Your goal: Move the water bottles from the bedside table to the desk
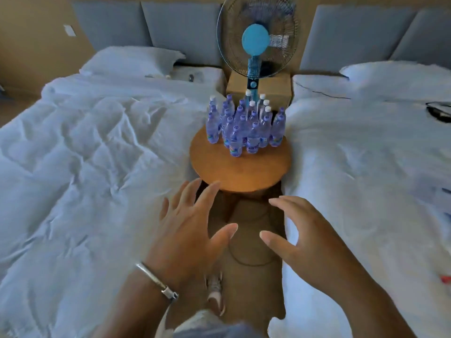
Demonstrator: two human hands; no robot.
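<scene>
Many water bottles (pixel 245 123) stand close together on the far half of a round wooden bedside table (pixel 240 172). They are see-through with purple labels. Most have purple caps, and a few at the back have white caps. All of them stand upright. The table sits in the gap between two beds with white sheets, the left bed (pixel 85 154) and the right bed (pixel 366 167). Behind the table is a brown box (pixel 273 86), and a standing fan (pixel 256 40) with a blue middle rises up at the back. Both hands are held out over the floor, near the front edge of the table. The left hand (pixel 190 230) has its fingers spread wide and holds nothing. A silver bracelet (pixel 156 280) goes around its wrist. The right hand (pixel 310 242) also has spread, loose fingers and holds nothing. Neither hand touches a bottle. A foot in a light shoe (pixel 216 291) shows on the brown floor below the hands.
</scene>
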